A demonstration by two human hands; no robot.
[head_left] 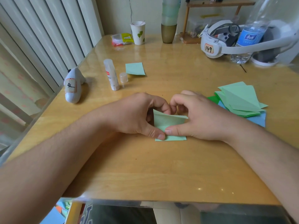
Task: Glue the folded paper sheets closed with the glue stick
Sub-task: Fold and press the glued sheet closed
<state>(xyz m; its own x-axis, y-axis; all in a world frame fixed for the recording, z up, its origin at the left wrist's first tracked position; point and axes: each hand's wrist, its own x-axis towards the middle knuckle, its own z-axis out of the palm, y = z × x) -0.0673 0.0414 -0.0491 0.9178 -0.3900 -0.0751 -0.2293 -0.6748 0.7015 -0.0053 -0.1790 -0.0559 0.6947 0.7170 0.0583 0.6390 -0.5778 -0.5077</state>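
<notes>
A light green folded paper sheet (pixel 168 122) lies in the middle of the wooden table (pixel 145 167). My left hand (pixel 135 115) pinches its left side, thumb on the near flap and fingers curled over the raised far flap. My right hand (pixel 199 117) pinches the right side the same way, its thumb tip beside my left thumb. The glue stick (pixel 111 74) stands upright and uncapped at the back left, and its clear cap (pixel 123 77) stands just right of it. Another folded green sheet (pixel 135 69) lies beyond the cap. A pile of folded green and blue sheets (pixel 241 101) lies at the right.
A white controller (pixel 73 85) lies at the left edge. At the back stand a paper cup (pixel 138 32), a snack packet (pixel 122 39), a brown glass (pixel 168 33), a white headset (pixel 226 41) and a water bottle (pixel 247 39). Vertical blinds (pixel 40 38) line the left side.
</notes>
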